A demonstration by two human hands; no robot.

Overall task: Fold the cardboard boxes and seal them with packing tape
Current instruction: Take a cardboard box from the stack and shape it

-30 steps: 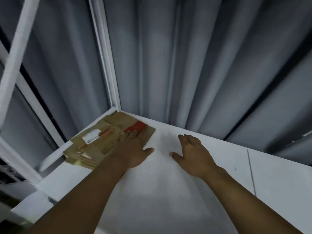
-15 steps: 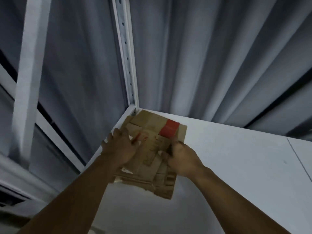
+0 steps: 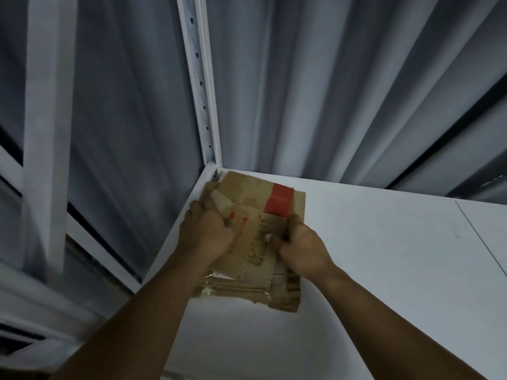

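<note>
A stack of flattened brown cardboard boxes (image 3: 255, 237) lies in the far left corner of the white shelf (image 3: 370, 242). The top sheet carries a strip of red tape (image 3: 279, 202) and faint red printing. My left hand (image 3: 208, 229) grips the stack's left edge, fingers curled over the cardboard. My right hand (image 3: 299, 245) grips the right side of the top sheets, thumb on top. The lower sheets jut out toward me below my wrists. No packing tape roll is in view.
A white perforated upright post (image 3: 203, 91) rises from the shelf corner. Grey curtain folds (image 3: 329, 91) hang behind the shelf. More white frame bars (image 3: 44, 133) stand on the left, past the shelf edge. A thin seam (image 3: 477, 237) crosses the shelf at the right.
A second ago both hands lay flat, the left on the stack and the right on the bare shelf. Both now grip the cardboard stack from either side.
</note>
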